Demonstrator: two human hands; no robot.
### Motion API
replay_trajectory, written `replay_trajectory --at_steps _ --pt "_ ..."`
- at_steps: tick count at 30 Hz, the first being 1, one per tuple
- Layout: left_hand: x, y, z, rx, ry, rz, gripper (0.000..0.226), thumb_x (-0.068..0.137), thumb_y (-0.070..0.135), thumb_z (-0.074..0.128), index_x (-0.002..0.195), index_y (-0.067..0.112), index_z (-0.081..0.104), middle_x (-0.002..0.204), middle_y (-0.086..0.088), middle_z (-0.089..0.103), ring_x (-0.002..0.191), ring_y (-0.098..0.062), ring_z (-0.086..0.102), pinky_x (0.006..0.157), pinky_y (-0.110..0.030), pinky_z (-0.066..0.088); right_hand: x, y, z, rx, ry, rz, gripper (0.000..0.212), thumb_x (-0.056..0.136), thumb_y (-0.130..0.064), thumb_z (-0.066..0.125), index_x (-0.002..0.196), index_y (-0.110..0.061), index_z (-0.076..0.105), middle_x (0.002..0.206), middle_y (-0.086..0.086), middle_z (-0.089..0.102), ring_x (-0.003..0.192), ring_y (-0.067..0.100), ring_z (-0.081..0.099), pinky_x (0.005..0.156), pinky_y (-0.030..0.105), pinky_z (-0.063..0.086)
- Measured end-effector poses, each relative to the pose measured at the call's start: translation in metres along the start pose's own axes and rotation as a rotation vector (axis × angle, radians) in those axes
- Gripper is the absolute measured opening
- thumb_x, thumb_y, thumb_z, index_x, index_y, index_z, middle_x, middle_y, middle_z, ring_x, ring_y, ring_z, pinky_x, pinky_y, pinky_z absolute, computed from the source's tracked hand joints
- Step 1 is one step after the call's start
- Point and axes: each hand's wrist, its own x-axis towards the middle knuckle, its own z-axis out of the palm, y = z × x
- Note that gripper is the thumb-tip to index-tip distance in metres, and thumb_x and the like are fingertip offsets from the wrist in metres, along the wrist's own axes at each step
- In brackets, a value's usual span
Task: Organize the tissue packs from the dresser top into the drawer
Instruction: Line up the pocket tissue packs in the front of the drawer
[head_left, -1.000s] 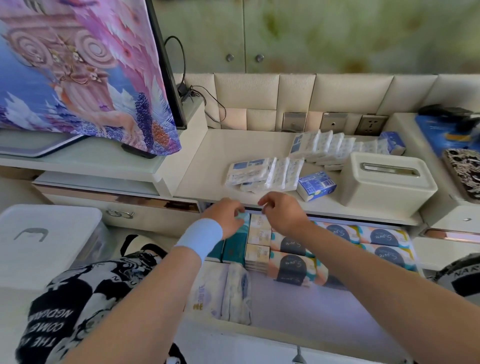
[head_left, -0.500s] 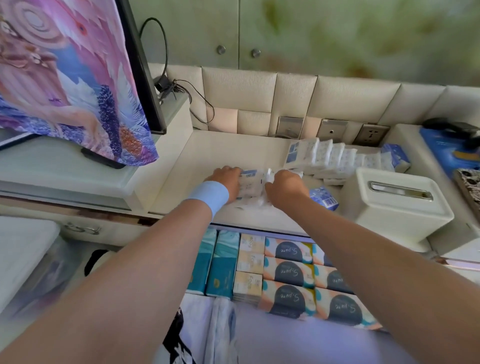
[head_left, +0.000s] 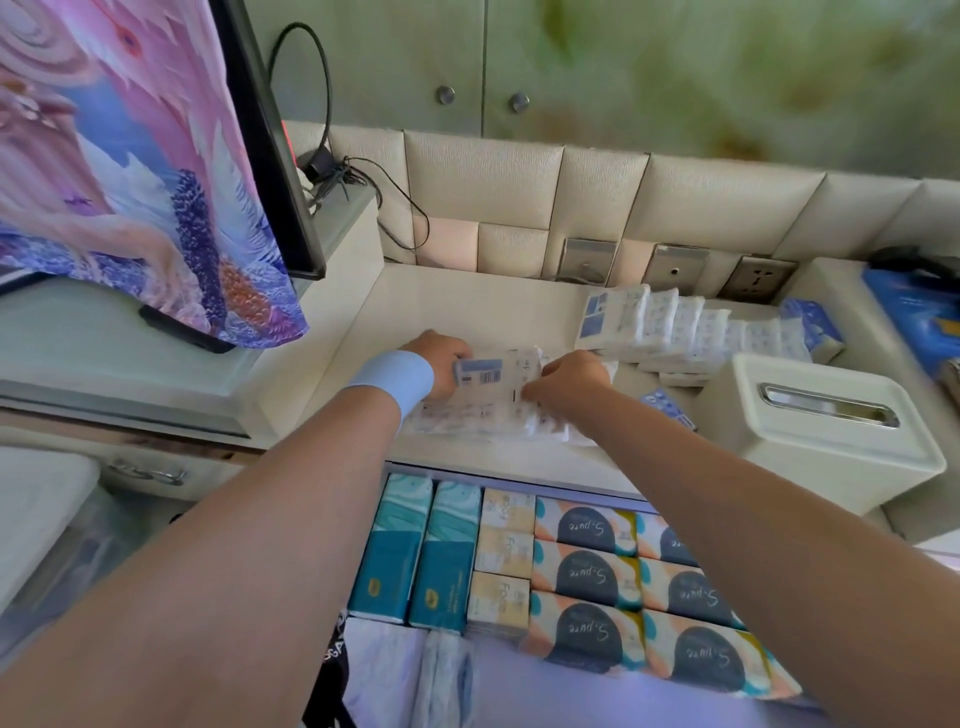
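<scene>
Batch of white tissue packs (head_left: 493, 410) on dresser top (head_left: 467, 296), near front edge, above open drawer (head_left: 571, 691)
Left hand (head_left: 441, 364), blue wristband (head_left: 397, 382): fingers curled round left end of batch
Right hand (head_left: 566, 379): fingers curled, gripping right end
Back row of packs (head_left: 675, 327) by wall sockets (head_left: 675, 265), apart from hands
Stored packs (head_left: 587, 577) in drawer, teal, cream, orange, in rows
White tissue box (head_left: 815, 431) at right
</scene>
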Motion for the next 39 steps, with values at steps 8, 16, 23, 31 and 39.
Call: replay_trajectory --at_steps 8,16,23,31,39 --pt "-0.039 -0.004 -0.001 -0.169 0.197 0.074 0.026 0.085 -0.001 0.052 0.098 0.016 0.066 0.112 -0.002 0.054 0.097 -0.027 0.057 0.082 -0.034 0.049 -0.021 0.011 -0.016 0.005 -0.014 -0.021 0.01 0.086 -0.02 0.06 0.091 -0.016 0.067 0.074 0.007 0.057 0.062 0.024 0.054 0.063 0.031 0.051" --pt "-0.075 0.018 0.017 -0.494 0.211 -0.034 0.024 0.09 0.01 0.052 0.069 0.011 0.063 0.092 -0.003 0.056 0.083 -0.024 0.055 0.072 -0.026 0.04 -0.05 0.043 -0.029 0.058 0.07 -0.032 0.04 0.088 -0.012 0.054 0.128 -0.019 0.06 0.122 0.008 0.063 0.105 0.028 0.064 0.09 0.038 0.056" --pt "-0.079 0.002 0.035 -0.613 0.308 -0.274 0.057 0.082 -0.002 0.067 0.129 0.024 0.048 0.136 -0.011 0.031 0.101 -0.033 0.051 0.074 -0.03 0.044 -0.078 0.044 -0.009 -0.474 0.071 -0.478 0.066 0.085 -0.02 0.057 0.147 -0.03 0.038 0.151 0.006 0.031 0.136 0.029 0.032 0.113 0.042 0.031" --pt "-0.077 -0.007 0.022 -0.552 0.145 -0.218 0.08 0.088 -0.001 0.059 0.15 0.033 0.02 0.14 -0.011 0.044 0.096 -0.03 0.054 0.071 -0.034 0.046 -0.064 0.046 0.011 -1.016 0.066 -0.599 0.074 0.083 -0.036 0.068 0.147 -0.033 0.032 0.155 0.002 0.026 0.143 0.022 0.022 0.113 0.049 0.02" --pt "-0.108 -0.006 0.017 -0.404 0.043 -0.13 0.089 0.088 -0.001 0.059 0.153 0.038 0.012 0.146 -0.012 0.039 0.096 -0.028 0.056 0.067 -0.03 0.046 -0.077 0.038 0.0 -0.635 0.256 -0.699 0.027 0.092 -0.026 0.047 0.109 -0.033 0.067 0.102 -0.004 0.069 0.103 0.024 0.059 0.091 0.04 0.034"
